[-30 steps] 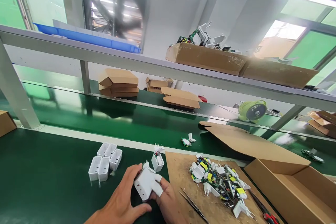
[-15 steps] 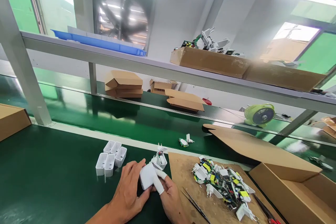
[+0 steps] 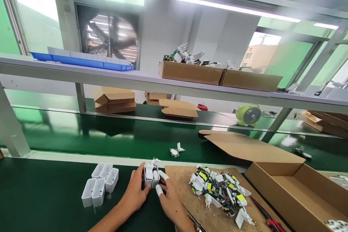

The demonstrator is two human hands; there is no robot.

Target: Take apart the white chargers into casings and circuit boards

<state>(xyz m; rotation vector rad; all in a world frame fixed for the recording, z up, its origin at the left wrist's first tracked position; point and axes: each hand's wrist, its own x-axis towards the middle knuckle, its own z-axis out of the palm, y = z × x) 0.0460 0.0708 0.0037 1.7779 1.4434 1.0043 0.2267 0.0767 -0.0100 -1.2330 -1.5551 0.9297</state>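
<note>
Between my hands, two white plastic charger cases (image 3: 151, 177) stand side by side on the dark green work surface, with white plug parts sticking up from their tops. My left hand (image 3: 136, 187) has its thumb and index finger around the left case. On the other side, my right hand (image 3: 172, 197) is at the right case, its white-covered thumb and finger spread apart; whether they touch it is hard to tell. Farther left sit several open white cases (image 3: 98, 186), grouped together. A heap of circuit boards and plug parts (image 3: 220, 188) lies on a brown board (image 3: 187, 177) to the right.
Tweezers (image 3: 194, 219) and red-handled pliers (image 3: 272, 223) lie on the brown board. An open cardboard box (image 3: 274, 192) stands at the right. One loose circuit board (image 3: 174, 152) rests on the green belt (image 3: 130, 141). A shelf (image 3: 146, 79) crosses above, carrying boxes (image 3: 190, 72).
The white case that was tilted up in my hands now stands beside the other one. My right fingers have spread apart. The head view has tipped up and turned right.
</note>
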